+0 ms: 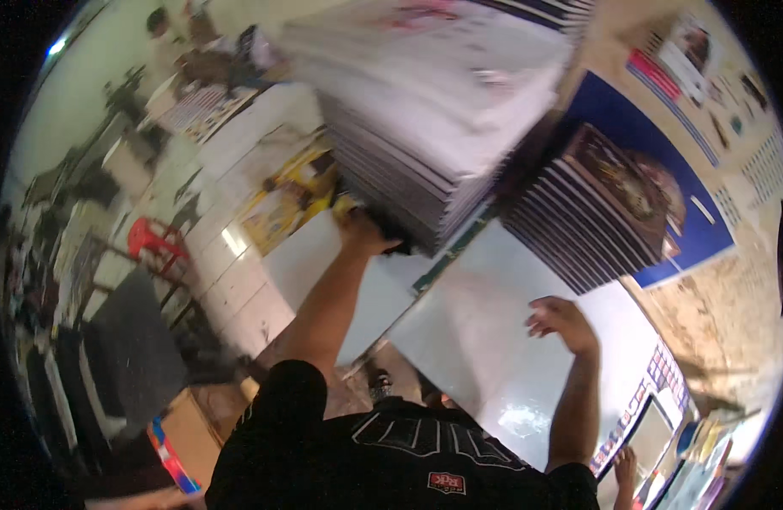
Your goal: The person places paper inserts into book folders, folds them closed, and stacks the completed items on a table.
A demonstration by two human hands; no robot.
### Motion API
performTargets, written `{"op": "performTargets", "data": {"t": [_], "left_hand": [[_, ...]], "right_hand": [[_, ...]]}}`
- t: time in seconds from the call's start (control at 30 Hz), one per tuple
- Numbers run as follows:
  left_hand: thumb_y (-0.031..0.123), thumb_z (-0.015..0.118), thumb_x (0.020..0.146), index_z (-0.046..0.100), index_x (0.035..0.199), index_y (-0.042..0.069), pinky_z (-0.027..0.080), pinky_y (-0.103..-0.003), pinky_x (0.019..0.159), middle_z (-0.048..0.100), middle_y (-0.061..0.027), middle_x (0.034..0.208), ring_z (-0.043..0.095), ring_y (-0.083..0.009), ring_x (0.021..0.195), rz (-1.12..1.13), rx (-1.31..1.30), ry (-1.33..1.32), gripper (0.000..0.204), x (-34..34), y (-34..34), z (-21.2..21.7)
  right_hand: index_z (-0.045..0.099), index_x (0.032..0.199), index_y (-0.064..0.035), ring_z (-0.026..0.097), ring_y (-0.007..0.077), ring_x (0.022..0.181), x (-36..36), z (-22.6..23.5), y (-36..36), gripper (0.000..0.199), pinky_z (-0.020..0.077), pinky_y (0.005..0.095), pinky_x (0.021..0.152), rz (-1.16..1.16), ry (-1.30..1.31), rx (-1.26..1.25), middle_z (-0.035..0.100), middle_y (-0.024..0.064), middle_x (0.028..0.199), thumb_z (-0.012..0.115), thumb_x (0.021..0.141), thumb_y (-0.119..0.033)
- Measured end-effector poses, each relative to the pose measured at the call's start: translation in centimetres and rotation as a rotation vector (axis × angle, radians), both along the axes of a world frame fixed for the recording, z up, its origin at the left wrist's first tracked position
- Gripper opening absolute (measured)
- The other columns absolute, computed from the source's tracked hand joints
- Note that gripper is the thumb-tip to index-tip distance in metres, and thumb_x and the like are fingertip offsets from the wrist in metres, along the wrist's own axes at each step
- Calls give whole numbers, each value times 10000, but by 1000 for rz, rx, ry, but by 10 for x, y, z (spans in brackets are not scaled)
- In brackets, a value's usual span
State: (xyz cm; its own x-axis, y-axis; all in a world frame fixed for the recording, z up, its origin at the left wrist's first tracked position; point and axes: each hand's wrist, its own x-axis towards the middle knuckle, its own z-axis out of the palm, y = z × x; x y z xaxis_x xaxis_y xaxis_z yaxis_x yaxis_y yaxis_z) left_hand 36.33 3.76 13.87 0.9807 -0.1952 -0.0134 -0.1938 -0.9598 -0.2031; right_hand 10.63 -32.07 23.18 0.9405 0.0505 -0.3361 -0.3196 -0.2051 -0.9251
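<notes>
Both hands at a tall stack of printed sheets on a glossy white tabletop

The left hand (368, 234) grips the lower edge of the tall stack (425, 110) near the tabletop's (485, 340) far edge; the right hand (561, 321) hovers over the bare middle, fingers loosely curled, holding nothing. A second, dark-covered stack (604, 204) sits at the right edge. Judging by this, the stack is not yet shifted or split. White floor tiles, a red stool (153, 238) and a cardboard box (192, 429) lie left.
</notes>
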Motion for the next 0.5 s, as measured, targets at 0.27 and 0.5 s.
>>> {"op": "performTargets", "data": {"t": [0.27, 0.5], "left_hand": [[125, 582, 847, 663, 1096, 23, 487, -456, 839, 688, -196, 1034, 661, -337, 959, -244, -506, 244, 282, -56, -27, 43], [152, 566, 939, 576, 1225, -32, 488, -327, 874, 621, -131, 1178, 622, -219, 999, -71, -1678, 1203, 340, -183, -149, 55]], "right_hand": [[445, 1364, -29, 567, 294, 1156, -53, -53, 17, 694, 512, 417, 911, -267, -235, -178, 507, 220, 1310, 776, 813, -291], [346, 1457, -152, 333, 461, 1342, -13, -71, 73, 858, 395, 536, 1031, -281, -1073, -375, 286, 299, 1454, 818, 753, -294]]}}
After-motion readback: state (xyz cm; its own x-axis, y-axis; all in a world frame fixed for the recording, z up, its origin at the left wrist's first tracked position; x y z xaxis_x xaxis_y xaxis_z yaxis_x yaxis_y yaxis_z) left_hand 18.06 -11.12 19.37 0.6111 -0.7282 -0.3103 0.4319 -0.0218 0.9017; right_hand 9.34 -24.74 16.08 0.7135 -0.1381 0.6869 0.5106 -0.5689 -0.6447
